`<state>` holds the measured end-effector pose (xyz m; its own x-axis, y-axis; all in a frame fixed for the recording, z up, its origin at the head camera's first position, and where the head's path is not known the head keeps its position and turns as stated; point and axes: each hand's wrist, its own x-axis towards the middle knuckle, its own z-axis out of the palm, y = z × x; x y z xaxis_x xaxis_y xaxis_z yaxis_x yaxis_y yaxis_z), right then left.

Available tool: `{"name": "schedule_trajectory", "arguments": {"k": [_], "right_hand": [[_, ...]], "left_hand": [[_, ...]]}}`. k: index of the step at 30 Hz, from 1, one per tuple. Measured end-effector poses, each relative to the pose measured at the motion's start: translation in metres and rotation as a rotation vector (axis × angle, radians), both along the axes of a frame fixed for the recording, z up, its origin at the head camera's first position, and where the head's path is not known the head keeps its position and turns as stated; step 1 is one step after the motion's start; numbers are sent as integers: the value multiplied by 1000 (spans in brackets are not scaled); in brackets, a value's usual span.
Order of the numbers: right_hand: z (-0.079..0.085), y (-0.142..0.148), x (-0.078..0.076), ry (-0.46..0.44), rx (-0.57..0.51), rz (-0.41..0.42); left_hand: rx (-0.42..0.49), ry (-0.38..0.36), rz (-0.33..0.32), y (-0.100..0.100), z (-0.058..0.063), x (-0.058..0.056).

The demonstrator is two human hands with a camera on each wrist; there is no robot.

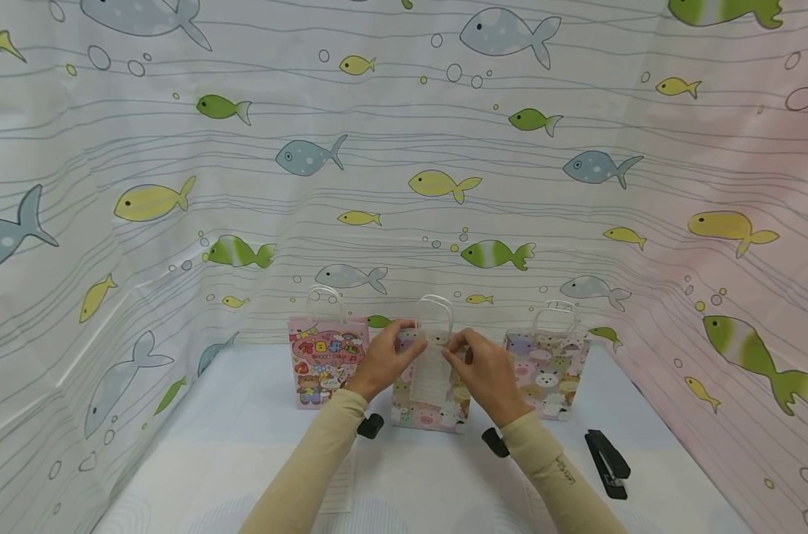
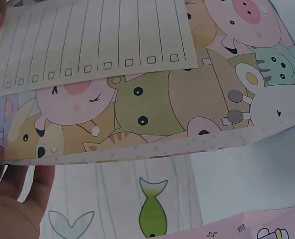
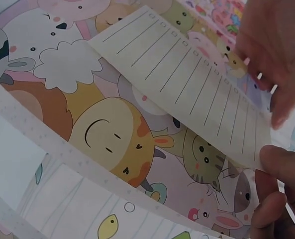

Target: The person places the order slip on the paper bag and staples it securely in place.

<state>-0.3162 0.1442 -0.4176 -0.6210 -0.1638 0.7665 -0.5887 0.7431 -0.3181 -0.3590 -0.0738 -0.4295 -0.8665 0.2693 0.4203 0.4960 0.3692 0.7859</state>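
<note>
An animal-print gift bag (image 1: pixel 437 421) with white handles stands upright in the middle of the table in the head view. A lined checklist sheet (image 1: pixel 427 384) lies against its front, its top end up at the bag's rim. My right hand (image 1: pixel 487 371) pinches the sheet's upper corner between thumb and finger, which the right wrist view shows close up. At the bag's upper left, my left hand (image 1: pixel 386 360) grips the rim, thumb on the front by the sheet. Some left fingers (image 2: pixel 38 186) show past the bag's side in the left wrist view.
A pink cartoon gift bag (image 1: pixel 330 371) stands to the left, and another animal-print bag (image 1: pixel 544 374) to the right. A black stapler (image 1: pixel 607 463) lies at the right front. Another lined sheet (image 1: pixel 339 486) is on the table by the left forearm. A fish-print curtain (image 1: pixel 404 111) hangs behind.
</note>
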Motion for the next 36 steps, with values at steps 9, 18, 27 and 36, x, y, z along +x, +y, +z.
{"name": "schedule_trajectory", "arguments": {"k": [9,18,27,36], "right_hand": [[0,-4,-1,28,-11,0],[1,-1,-9,77,28,-61],[7,1,-12,-32,35,-39],[9,0,-14,-37,21,-20]], "left_hand": [[-56,60,34,2,2,-1],[-58,60,49,3,1,0],[-36,64,43,3,0,-2],[-38,70,53,2,1,-1]]}}
